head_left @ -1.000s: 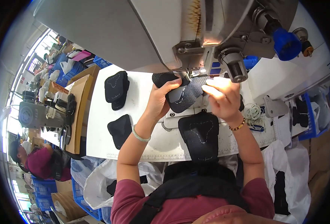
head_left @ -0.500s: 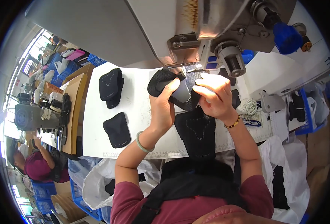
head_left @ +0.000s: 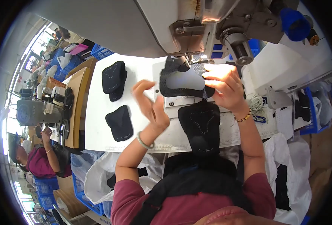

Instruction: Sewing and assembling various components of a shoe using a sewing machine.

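Observation:
Under the sewing machine's needle area (head_left: 188, 60) lies a black mesh fabric piece (head_left: 168, 89) with a smooth grey panel in its middle. My right hand (head_left: 228, 87) grips its right edge, thumb and fingers pinched together. To the left of the piece, my left hand (head_left: 151, 107) is off the fabric, slightly blurred, its fingers apart with nothing in them. A black padded piece with white stitched lines (head_left: 199, 125) lies just in front, hanging over the table's near edge.
Stacked black pieces (head_left: 113, 79) and a separate one (head_left: 119, 123) lie on the white table (head_left: 143, 140) at left. A coil of pale cord (head_left: 255, 102) and blue-handled snips (head_left: 260, 119) are at right. White bags (head_left: 297, 180) hang below; another person (head_left: 42, 161) sits far left.
My left hand has let go of the mesh piece and moved left and down. The piece now lies flatter and farther in under the machine; my right hand stays on it.

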Demonstrator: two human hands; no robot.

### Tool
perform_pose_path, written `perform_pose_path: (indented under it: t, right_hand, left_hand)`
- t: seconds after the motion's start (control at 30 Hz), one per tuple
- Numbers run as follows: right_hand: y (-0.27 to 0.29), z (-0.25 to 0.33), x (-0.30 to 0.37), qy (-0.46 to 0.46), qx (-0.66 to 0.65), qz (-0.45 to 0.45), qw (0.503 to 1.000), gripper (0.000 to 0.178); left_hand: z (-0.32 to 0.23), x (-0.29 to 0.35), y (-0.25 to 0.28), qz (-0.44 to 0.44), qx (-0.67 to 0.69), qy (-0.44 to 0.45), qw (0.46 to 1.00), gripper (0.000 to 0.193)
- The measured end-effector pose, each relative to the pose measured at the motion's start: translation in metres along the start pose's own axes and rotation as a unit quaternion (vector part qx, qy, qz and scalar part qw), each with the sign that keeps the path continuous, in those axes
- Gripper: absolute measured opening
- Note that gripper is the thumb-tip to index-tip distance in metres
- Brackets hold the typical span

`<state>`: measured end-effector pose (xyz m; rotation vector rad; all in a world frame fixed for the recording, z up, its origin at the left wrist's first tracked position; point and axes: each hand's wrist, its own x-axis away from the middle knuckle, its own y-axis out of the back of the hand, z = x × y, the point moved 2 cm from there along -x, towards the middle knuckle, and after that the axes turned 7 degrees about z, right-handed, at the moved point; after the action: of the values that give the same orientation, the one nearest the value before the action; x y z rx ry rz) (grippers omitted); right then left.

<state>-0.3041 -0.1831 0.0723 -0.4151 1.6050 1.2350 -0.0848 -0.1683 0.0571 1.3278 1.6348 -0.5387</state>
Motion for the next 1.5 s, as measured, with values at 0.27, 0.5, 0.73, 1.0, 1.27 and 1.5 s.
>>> perform_pose_path:
  t: [0.27, 0.5, 0.73, 1.0, 1.27, 1.5]
  right_hand:
    - [0.0, 0.002, -0.005, 0.014, 0.002, 0.007, 1.0, 0.029]
    - [0.0, 0.0, -0.005, 0.013, -0.009, 0.005, 1.0, 0.038]
    - [0.002, 0.003, -0.005, 0.009, -0.003, 0.013, 1.0, 0.032]
    - [0.004, 0.004, -0.008, 0.014, -0.003, 0.014, 1.0, 0.03]
    - [0.004, -0.002, -0.004, -0.011, -0.044, -0.008, 0.999, 0.03]
    - [0.011, -0.001, -0.008, 0.006, -0.04, 0.039, 0.998, 0.018]
  left_hand:
    - [0.005, -0.021, -0.016, 0.219, -0.056, -0.123, 0.966, 0.068]
    - [0.0, -0.026, -0.019, 0.22, -0.002, -0.085, 0.972, 0.077]
    - [-0.007, -0.031, -0.022, 0.196, -0.017, -0.119, 0.973, 0.07]
    - [-0.003, -0.033, -0.023, 0.197, -0.052, -0.167, 0.965, 0.056]
    - [-0.024, -0.036, -0.024, 0.179, -0.259, -0.266, 0.911, 0.025]
    - [-0.02, -0.037, -0.021, 0.204, -0.206, -0.27, 0.918, 0.027]
